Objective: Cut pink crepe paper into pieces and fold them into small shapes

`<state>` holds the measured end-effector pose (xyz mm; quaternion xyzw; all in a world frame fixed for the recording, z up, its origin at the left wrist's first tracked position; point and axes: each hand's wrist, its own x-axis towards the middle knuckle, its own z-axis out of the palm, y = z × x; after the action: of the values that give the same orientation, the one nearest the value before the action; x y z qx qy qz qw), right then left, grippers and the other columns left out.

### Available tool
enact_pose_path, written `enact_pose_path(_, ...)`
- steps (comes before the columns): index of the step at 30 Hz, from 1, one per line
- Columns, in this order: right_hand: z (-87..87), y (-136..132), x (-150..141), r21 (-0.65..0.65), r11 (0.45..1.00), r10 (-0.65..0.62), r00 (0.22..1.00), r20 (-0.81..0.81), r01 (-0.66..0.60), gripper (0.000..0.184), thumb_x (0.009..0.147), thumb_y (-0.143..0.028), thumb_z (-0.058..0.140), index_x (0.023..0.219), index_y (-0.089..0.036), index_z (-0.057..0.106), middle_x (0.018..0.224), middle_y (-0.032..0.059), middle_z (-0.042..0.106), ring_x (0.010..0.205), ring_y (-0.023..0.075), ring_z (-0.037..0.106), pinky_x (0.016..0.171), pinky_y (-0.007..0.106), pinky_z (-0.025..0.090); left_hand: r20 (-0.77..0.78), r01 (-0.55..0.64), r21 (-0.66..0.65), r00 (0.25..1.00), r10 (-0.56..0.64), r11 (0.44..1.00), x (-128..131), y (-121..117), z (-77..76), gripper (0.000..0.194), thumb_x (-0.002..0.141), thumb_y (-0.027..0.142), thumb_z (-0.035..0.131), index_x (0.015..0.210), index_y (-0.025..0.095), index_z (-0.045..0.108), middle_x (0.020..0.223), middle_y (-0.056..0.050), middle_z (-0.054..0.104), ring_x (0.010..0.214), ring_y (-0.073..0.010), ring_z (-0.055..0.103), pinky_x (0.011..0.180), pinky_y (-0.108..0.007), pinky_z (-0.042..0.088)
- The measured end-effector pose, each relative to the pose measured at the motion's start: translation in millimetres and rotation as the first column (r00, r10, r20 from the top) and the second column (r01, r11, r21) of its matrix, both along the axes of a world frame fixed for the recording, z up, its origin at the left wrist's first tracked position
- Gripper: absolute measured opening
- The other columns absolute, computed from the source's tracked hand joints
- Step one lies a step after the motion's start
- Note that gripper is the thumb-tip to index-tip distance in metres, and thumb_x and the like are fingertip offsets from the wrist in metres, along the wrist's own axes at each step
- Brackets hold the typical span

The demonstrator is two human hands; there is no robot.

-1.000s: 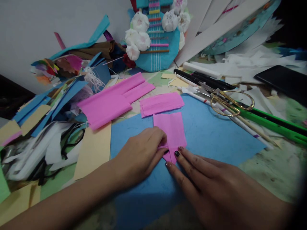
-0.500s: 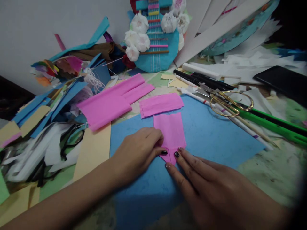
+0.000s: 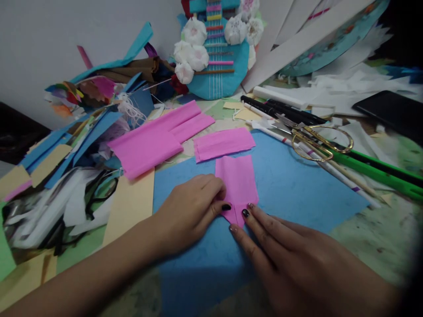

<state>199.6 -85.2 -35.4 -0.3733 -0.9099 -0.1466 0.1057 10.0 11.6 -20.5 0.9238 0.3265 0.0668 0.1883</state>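
A small piece of pink crepe paper (image 3: 238,180) lies on a blue sheet (image 3: 291,189) in front of me. My left hand (image 3: 191,211) has its fingers curled, pinching the near left corner of this pink piece. The fingers of my right hand (image 3: 284,255) lie stretched out and flat, their tips pressing the near edge of the same piece. Folds meet in a point at that near edge between my fingertips.
More pink crepe pieces lie behind: a short one (image 3: 224,143) and a long folded one (image 3: 155,138). Gold-handled scissors (image 3: 313,136), black pens (image 3: 274,108), green sticks (image 3: 380,169) and a black phone (image 3: 390,112) sit to the right. Paper scraps (image 3: 59,176) pile up on the left.
My left fingertips shifted slightly along the paper's near corner, showing a dark nail. The paper and my right hand have hardly moved.
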Motion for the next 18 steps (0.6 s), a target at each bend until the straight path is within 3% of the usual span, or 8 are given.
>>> enact_pose_path(18,9.5,6.7,0.9,-0.021,0.998,0.05,0.999,-0.015,-0.051,0.042,0.086,-0.012,0.035,0.117,-0.004,0.061,0.104,0.0172,0.07,0.096,0.0267,0.067,0.076,0.034,0.058,-0.008,0.041,0.017,0.999,-0.041,0.999,-1.9,2.5,3.1,0.011,0.088,0.027,0.05,0.092,0.018,0.047,0.085,-0.002,0.054,0.074,-0.0169,0.045,0.065,-0.03,0.035)
